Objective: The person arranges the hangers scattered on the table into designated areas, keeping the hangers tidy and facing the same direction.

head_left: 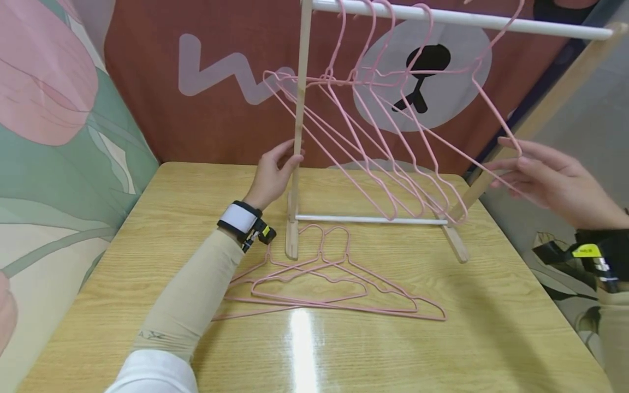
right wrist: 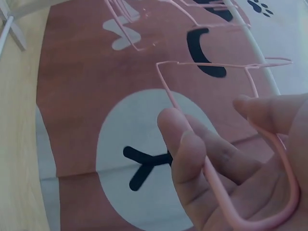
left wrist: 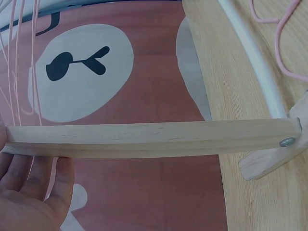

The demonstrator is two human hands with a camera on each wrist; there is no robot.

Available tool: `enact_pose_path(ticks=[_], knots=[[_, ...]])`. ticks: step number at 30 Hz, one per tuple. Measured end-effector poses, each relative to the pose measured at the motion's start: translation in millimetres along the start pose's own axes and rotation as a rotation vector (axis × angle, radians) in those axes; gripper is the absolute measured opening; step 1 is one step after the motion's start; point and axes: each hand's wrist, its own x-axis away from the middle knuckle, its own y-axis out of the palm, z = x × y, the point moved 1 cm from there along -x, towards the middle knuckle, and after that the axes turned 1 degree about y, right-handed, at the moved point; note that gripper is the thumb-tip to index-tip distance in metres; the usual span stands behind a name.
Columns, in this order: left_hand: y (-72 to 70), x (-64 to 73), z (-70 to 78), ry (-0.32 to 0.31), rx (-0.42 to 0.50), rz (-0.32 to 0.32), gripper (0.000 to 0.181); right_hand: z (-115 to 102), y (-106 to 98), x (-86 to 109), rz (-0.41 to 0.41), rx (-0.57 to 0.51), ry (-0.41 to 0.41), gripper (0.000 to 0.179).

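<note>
My left hand grips the left wooden post of a small clothes rack, its thumb in front. In the left wrist view the fingers of that hand wrap the same post. On the right, my right hand holds the lower corner of a pink clothes hanger, whose hook reaches the white top rail. The right wrist view shows the wire corner of this hanger between thumb and curled fingers. Several other pink hangers hang closer to the left post.
More pink hangers lie overlapping on the wooden table before the rack. A white lower bar joins the rack's feet. Behind stands a printed cloth backdrop, and the right rack post slants near my right hand.
</note>
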Motion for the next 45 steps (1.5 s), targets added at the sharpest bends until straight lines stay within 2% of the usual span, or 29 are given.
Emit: enact_pose_path(ticks=[3, 6, 8, 14, 16, 21, 31, 34, 39, 42, 45], knots=[[-0.5, 0.3, -0.4, 0.001, -0.002, 0.001, 0.039, 0, 6, -4.6, -0.006, 0.051, 0.014, 0.048], [-0.9, 0.2, -1.1, 0.006, 0.0, 0.003, 0.039, 0, 11, -8.3, -0.021, 0.027, 0.017, 0.048], [-0.9, 0.2, -1.2, 0.008, 0.003, 0.003, 0.039, 1, 14, -9.9, -0.017, 0.048, 0.022, 0.047], [-1.1, 0.1, -1.3, 0.004, -0.004, 0.002, 0.039, 5, 21, -13.3, 0.05, 0.209, 0.095, 0.045], [-1.2, -0.3, -1.4, 0.006, -0.005, 0.001, 0.039, 7, 23, -13.9, 0.06, 0.218, 0.114, 0.045], [-1.0, -0.7, -2.0, 0.004, 0.001, 0.0, 0.04, 9, 29, -16.1, 0.04, 0.211, 0.104, 0.045], [-1.6, -0.2, -1.7, -0.004, -0.002, 0.002, 0.04, 11, 35, -19.2, 0.036, 0.404, 0.116, 0.04], [-1.5, -0.1, -1.3, -0.004, 0.002, 0.003, 0.04, 13, 35, -19.6, 0.026, 0.376, 0.117, 0.038], [-1.2, -0.3, -1.8, 0.003, -0.001, 0.004, 0.039, 16, 35, -20.2, -0.008, 0.264, 0.087, 0.037], [-1.3, -0.3, -2.0, 0.009, -0.005, 0.004, 0.039, 17, 35, -20.2, -0.023, 0.278, 0.08, 0.039], [-1.1, -0.6, -3.4, 0.013, -0.003, 0.003, 0.039, 18, 35, -19.7, -0.017, 0.344, 0.098, 0.041]])
